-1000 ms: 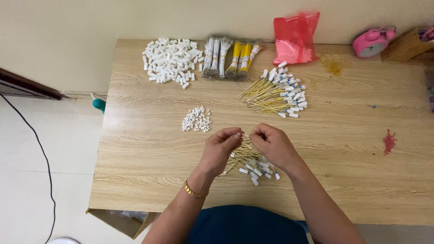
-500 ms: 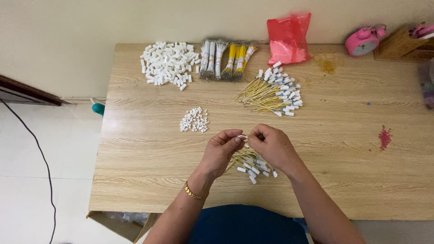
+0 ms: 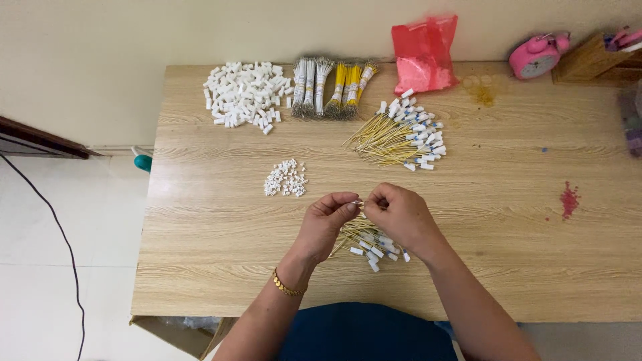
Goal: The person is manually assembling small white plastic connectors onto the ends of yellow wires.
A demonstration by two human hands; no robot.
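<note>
Right now the left hand (image 3: 324,224) and right hand (image 3: 401,217) meet fingertip to fingertip, both pinching a small white connector on a thin yellow wire (image 3: 359,202) above the wooden table (image 3: 200,234). Directly beneath lies a bundle of yellow wires with white plugs (image 3: 371,244). At ten o'clock sits a small heap of tiny white pieces (image 3: 285,178); at one o'clock, a larger finished pile of capped yellow wires (image 3: 401,134).

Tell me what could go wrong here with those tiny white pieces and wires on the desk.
The left hand and right hand pinch a tiny piece directly above the yellow wire bundle; if dropped, it could vanish among the wires. The forearms cross the near table edge, so a sweep might knock wires off. The small white bead pile lies loose and could scatter.
</note>
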